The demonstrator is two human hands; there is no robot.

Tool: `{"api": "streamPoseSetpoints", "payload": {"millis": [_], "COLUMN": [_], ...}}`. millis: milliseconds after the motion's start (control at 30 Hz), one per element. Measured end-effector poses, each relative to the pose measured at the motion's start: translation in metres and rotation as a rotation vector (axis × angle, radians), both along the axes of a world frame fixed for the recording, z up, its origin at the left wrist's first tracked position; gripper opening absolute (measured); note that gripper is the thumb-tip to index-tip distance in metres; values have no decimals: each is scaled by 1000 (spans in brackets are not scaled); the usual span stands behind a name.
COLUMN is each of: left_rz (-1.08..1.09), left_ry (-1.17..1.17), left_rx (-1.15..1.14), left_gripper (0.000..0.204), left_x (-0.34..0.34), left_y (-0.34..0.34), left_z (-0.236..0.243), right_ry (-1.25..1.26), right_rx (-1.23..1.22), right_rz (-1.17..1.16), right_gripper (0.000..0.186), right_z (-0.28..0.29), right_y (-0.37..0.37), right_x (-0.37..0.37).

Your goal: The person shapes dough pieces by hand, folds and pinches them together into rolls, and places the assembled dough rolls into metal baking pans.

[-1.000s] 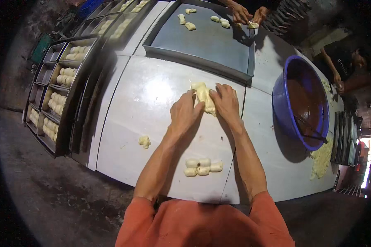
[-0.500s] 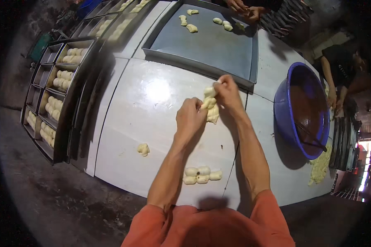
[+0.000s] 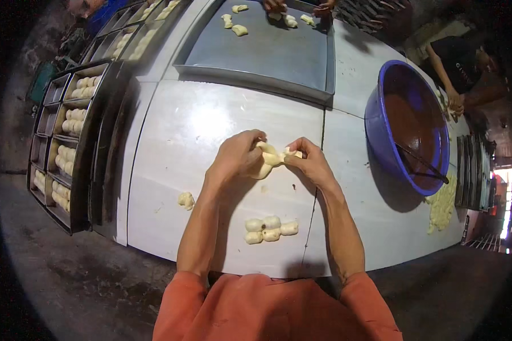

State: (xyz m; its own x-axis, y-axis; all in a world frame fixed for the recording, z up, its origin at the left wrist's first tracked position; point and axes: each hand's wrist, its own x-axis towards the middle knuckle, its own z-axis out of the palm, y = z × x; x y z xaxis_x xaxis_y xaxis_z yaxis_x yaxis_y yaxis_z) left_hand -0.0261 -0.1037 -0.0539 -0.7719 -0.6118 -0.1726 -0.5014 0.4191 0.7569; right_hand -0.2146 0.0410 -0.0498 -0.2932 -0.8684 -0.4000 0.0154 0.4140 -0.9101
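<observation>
My left hand (image 3: 239,152) and my right hand (image 3: 307,162) are closed on one soft, pale dough piece (image 3: 267,159) over the white tiled tabletop (image 3: 170,148). The left holds its wider part; the right pinches the narrower end, with the dough pulled and twisted between them. To the lower left of my hands lies a small dough scrap (image 3: 185,199). Nearer me, several pale dough rolls (image 3: 270,229) with dark specks sit together in two rows.
Beyond lies a large metal tray (image 3: 256,54) with dough pieces; a co-worker's hands (image 3: 275,5) are over it. At right stand a blue tub (image 3: 377,119) of brown mixture, stacked pans (image 3: 469,170), a dough sheet (image 3: 441,207) and another person (image 3: 455,68). Left are pans (image 3: 68,136) holding dough.
The dough was lying lengthwise away from me; it has been lifted and turned sideways between my hands. My right hand dropped and moved outward. The co-worker's hands shifted along the tray's far edge.
</observation>
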Motion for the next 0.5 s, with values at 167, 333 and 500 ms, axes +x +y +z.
{"api": "streamPoseSetpoints", "payload": {"millis": [167,333,500], "left_rz": [-104,-242,-215], "left_ry": [128,18,-21], "left_rx": [-130,-288,-332], "left_gripper": [72,57,37], "left_x": [-8,-19,-14], "left_y": [16,38,36], "left_z": [23,21,14], "right_ry": [292,427,-24], "right_rx": [-140,65,30], "right_rz": [98,281,23], "right_gripper": [35,29,20], "right_z": [10,28,79], "right_y": [10,4,28], "right_x": [0,-6,-25]}}
